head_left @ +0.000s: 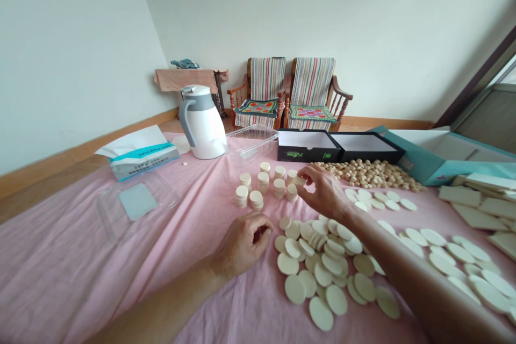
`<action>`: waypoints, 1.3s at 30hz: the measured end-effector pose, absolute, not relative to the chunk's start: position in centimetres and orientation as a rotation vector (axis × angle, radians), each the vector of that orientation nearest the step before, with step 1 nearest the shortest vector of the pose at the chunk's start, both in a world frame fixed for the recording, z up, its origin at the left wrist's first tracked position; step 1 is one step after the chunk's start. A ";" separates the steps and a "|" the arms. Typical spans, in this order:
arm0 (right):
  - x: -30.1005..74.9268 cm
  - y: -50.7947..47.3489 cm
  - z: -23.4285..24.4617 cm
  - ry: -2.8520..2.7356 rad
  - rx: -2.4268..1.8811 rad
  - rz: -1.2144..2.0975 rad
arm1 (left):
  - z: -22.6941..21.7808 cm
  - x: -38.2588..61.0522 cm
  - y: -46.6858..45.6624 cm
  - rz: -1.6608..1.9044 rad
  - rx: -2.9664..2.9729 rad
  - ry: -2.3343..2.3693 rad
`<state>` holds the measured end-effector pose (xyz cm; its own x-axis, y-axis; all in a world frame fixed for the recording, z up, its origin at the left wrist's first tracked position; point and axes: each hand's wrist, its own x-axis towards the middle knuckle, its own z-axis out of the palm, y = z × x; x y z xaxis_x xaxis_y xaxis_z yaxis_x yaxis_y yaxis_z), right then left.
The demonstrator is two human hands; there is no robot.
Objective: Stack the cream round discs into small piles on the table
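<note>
My right hand reaches forward over the pink tablecloth and pinches a pale wooden disc beside several short stacks of discs. My left hand rests on the cloth, fingers curled loosely; whether anything is inside is hidden. A loose heap of flat round discs lies between my arms. More discs spread to the right.
A white jug with a grey handle, a tissue pack, clear plastic trays, two open black boxes, a pile of small wooden beads, a teal box and pale rectangular pieces stand around. Two chairs line the back wall.
</note>
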<state>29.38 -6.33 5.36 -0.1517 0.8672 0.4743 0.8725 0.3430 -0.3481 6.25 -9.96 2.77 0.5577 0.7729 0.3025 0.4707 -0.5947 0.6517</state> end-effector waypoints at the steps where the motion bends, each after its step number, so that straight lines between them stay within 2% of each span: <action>1: 29.0 -6.4 5.2 -2.010 -1.494 -0.015 | 2.8 6.3 -10.0 0.794 2.286 0.998; 8: 28.3 -6.7 4.3 -2.038 -1.540 -0.002 | 2.7 6.2 -9.9 0.799 2.285 0.995; 14: 30.9 -6.0 6.4 -1.868 -1.593 -0.094 | 2.7 6.2 -9.9 0.791 2.288 0.993; 17: 33.6 -5.7 7.2 -1.837 -1.755 -0.160 | 2.7 6.2 -9.9 0.791 2.286 0.988; 21: 36.0 -5.6 6.5 -2.080 -2.018 -0.027 | 2.7 6.2 -9.9 0.787 2.294 0.992; 31: 34.0 -5.6 4.4 -2.074 -2.271 -0.112 | 2.6 6.2 -9.9 0.798 2.312 0.993; 35: 34.3 -5.5 4.4 -2.087 -2.195 -0.071 | 2.7 6.2 -9.9 0.797 2.316 0.996; 39: 33.8 -5.2 4.0 -2.124 -1.847 0.007 | 2.7 6.2 -9.8 0.787 2.317 1.000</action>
<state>33.80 -5.16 4.05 -0.1087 0.9649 0.2392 0.9632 0.1617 -0.2145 6.24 -9.84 2.70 0.5649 0.7650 0.3091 0.4803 -0.6095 0.6307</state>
